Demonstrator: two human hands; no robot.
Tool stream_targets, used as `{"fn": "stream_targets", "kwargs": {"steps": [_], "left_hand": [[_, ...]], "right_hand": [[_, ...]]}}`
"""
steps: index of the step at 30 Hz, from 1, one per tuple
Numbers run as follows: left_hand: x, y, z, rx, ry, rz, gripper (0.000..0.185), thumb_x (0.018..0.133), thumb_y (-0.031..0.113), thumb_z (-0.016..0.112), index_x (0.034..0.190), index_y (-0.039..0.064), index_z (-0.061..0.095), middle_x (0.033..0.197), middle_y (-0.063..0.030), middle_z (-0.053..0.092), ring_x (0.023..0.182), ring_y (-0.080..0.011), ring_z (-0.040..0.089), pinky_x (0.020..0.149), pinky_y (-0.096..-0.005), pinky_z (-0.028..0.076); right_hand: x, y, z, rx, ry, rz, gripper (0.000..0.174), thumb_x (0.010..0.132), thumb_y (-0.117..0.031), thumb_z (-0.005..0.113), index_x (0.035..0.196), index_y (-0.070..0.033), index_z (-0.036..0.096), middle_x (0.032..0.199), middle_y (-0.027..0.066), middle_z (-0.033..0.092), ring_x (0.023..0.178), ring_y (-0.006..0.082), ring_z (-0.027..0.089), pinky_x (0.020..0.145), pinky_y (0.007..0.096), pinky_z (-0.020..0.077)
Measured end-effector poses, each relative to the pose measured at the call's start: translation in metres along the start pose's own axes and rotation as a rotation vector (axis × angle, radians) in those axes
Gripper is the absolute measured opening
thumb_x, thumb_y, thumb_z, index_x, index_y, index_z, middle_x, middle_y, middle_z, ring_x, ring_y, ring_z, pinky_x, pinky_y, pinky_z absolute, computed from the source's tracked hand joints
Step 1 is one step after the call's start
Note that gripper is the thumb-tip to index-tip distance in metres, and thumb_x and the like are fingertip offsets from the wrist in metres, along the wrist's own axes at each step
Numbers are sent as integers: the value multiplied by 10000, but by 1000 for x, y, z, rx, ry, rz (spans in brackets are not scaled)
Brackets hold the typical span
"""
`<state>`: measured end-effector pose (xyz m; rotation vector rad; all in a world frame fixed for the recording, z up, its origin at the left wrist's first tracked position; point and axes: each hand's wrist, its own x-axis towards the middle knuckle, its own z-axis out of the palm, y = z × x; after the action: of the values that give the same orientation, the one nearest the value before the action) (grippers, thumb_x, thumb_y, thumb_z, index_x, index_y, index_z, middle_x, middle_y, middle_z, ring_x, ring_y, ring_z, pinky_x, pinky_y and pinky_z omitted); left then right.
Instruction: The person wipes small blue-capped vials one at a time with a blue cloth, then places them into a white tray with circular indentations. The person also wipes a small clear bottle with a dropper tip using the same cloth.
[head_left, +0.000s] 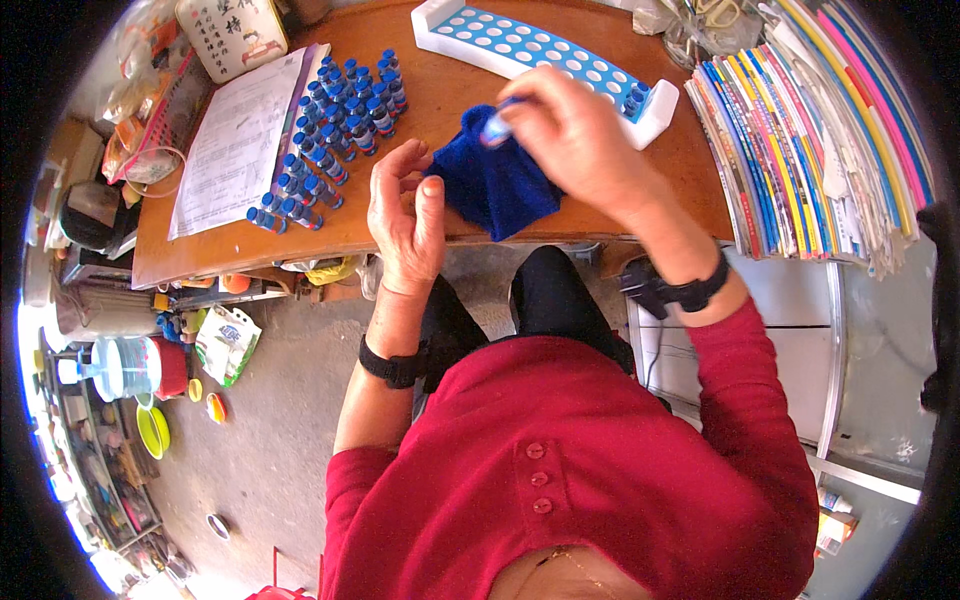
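Note:
My right hand (577, 142) pinches a small vial (495, 130) between thumb and fingers; motion blurs it. Beneath that vial a dark blue cloth (495, 187) lies crumpled near the table's front edge. To the cloth's left, my left hand (409, 214) is raised with its thumb apart from half-curled fingers, and I see nothing held in it. Several blue-capped vials (330, 135) stand grouped on the table left of my hands. Behind the cloth is a white foam rack (431, 30) with a blue top full of round holes. A few vials (636, 97) sit at its right end.
Printed papers (232, 150) lie left of the vials on the wooden table (202, 251). A decorated board (232, 34) leans behind them. Stacked books and magazines (780, 150) fill the right side. A pink basket (161, 112) stands at the far left.

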<state>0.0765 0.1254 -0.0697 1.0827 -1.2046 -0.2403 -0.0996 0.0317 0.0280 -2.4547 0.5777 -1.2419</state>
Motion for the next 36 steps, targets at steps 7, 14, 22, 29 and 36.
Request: {"fn": "stream_targets", "kwargs": {"steps": [7,14,22,29,36], "left_hand": [[-2,3,1,74,13,-55,246,987,142,587,1192,6,567,982,-109,665,882,-157,626,794,-316,520],[1,9,4,168,-53,-168,213,958,70,612,1161,11,590,950,-56,671,864,-105,610,780,-268,506],[5,5,12,357,-110,-108,213,860,43,683,1065,28,627,894,-118,653,800,-229,629,734,-334,509],[2,14,15,517,-218,-79,253,834,39,695,1078,25,630,821,-118,624,722,-261,605,666,-345,493],[-4,22,23,417,-176,-105,281,865,-5,662,1141,18,612,855,-86,653,762,-116,590,701,-266,499]], "right_hand": [[-2,-22,61,136,-3,21,178,872,-154,690,974,-36,605,883,154,653,833,363,628,738,430,493],[-20,25,37,-165,71,39,289,810,-222,763,1021,-58,653,948,152,662,908,351,634,811,434,505],[-32,37,42,144,380,99,134,849,-93,717,961,-43,661,902,136,661,840,303,653,751,370,518],[-39,25,48,288,149,111,128,878,-157,687,950,-58,648,898,132,655,858,346,633,752,419,507],[-42,28,45,398,173,158,142,893,-168,675,930,-36,635,853,152,643,848,352,633,743,428,503]]}}
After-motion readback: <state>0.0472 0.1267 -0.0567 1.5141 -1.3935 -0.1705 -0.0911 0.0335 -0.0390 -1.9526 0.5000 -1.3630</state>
